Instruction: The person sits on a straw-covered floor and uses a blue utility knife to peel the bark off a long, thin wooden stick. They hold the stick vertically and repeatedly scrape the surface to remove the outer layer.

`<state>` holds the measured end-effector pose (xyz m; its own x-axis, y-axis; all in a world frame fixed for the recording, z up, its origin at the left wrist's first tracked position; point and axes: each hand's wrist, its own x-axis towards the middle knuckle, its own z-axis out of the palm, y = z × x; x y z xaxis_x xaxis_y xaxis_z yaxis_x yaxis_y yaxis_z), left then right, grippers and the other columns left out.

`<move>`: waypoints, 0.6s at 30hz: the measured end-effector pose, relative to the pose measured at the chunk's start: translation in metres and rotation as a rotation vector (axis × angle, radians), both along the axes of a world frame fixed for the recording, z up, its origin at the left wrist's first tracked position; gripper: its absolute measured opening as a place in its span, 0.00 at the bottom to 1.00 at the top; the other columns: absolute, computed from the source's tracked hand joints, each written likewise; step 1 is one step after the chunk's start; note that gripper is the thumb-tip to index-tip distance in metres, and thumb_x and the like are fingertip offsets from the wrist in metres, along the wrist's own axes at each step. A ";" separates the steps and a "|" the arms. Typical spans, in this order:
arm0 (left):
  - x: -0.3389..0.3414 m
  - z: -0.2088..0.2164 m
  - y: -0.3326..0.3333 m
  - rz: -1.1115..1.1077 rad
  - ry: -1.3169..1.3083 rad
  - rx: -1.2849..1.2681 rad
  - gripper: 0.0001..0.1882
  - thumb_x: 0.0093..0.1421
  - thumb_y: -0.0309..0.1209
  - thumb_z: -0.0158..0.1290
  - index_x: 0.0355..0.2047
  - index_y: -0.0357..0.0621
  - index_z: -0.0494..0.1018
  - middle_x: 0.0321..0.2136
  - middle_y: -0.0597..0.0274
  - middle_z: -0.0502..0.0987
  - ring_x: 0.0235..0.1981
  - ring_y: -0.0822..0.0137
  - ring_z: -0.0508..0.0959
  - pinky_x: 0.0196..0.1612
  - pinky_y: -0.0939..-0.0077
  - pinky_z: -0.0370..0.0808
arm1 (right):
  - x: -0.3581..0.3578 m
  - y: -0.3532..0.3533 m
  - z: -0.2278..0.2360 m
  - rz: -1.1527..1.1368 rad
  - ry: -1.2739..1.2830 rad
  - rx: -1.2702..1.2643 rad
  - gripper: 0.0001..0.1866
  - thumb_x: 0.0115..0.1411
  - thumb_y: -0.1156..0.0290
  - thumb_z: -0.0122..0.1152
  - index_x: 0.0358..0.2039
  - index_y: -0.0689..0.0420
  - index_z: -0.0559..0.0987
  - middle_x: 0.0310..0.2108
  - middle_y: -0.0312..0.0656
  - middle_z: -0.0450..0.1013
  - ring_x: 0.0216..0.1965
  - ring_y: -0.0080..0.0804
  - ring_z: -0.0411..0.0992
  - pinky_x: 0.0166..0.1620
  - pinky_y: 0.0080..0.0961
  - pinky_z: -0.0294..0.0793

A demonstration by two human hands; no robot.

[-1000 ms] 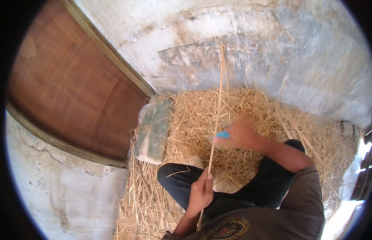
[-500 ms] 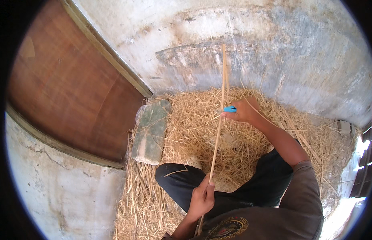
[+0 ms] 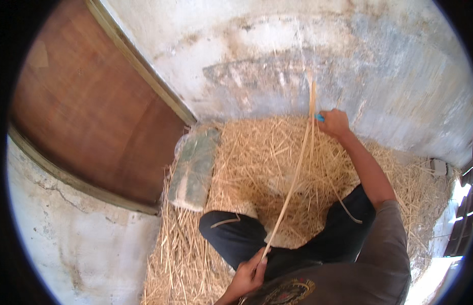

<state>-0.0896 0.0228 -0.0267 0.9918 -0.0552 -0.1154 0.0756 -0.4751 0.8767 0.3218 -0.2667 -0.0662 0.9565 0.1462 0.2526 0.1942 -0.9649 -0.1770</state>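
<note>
A long, pale, thin strip, apparently split bamboo or cane (image 3: 293, 187), slants from my lap toward the far wall. Near its lower end my left hand (image 3: 251, 273) is closed round it at my lap. My right hand (image 3: 334, 123) is stretched far out, closed on a small blue-handled cutter (image 3: 319, 117) held against the strip's far part. Around the cutter the strip looks split into two lengths, spread slightly apart; the blade itself is too small to make out. A thin curled shaving (image 3: 225, 221) lies on my left knee, and another thin strip (image 3: 348, 211) hangs over my right leg.
Pale shavings (image 3: 246, 157) cover the floor around my crossed legs. A greenish, plastic-wrapped slab (image 3: 194, 170) lies to my left, by a brown door panel (image 3: 99, 112). A stained plaster wall (image 3: 256, 46) rises ahead. At the far right sits a small grey block (image 3: 439, 166).
My right hand with the cutter has moved away from me and rightward along the strip. My left hand has dropped slightly toward me. A loose thin strip has swung down onto my right leg.
</note>
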 end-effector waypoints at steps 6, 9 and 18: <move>-0.030 0.040 0.003 -0.073 0.278 0.045 0.20 0.69 0.38 0.42 0.56 0.44 0.67 0.15 0.70 0.63 0.18 0.78 0.63 0.21 0.79 0.62 | 0.028 -0.053 -0.013 0.015 -0.087 -0.071 0.29 0.54 0.38 0.52 0.20 0.55 0.79 0.14 0.48 0.70 0.20 0.48 0.72 0.26 0.45 0.70; -0.035 0.036 -0.002 -0.017 0.314 -0.094 0.20 0.69 0.38 0.41 0.57 0.46 0.66 0.14 0.69 0.61 0.18 0.77 0.62 0.21 0.79 0.61 | 0.028 -0.065 -0.032 0.043 -0.164 -0.066 0.31 0.54 0.38 0.51 0.18 0.55 0.78 0.14 0.48 0.71 0.21 0.48 0.72 0.26 0.45 0.71; -0.030 0.002 0.017 0.043 0.356 -0.294 0.17 0.68 0.30 0.42 0.54 0.37 0.67 0.15 0.72 0.67 0.14 0.80 0.60 0.21 0.85 0.59 | 0.027 -0.027 -0.076 -0.063 0.536 0.728 0.35 0.62 0.38 0.43 0.21 0.60 0.75 0.13 0.46 0.68 0.15 0.42 0.67 0.22 0.39 0.68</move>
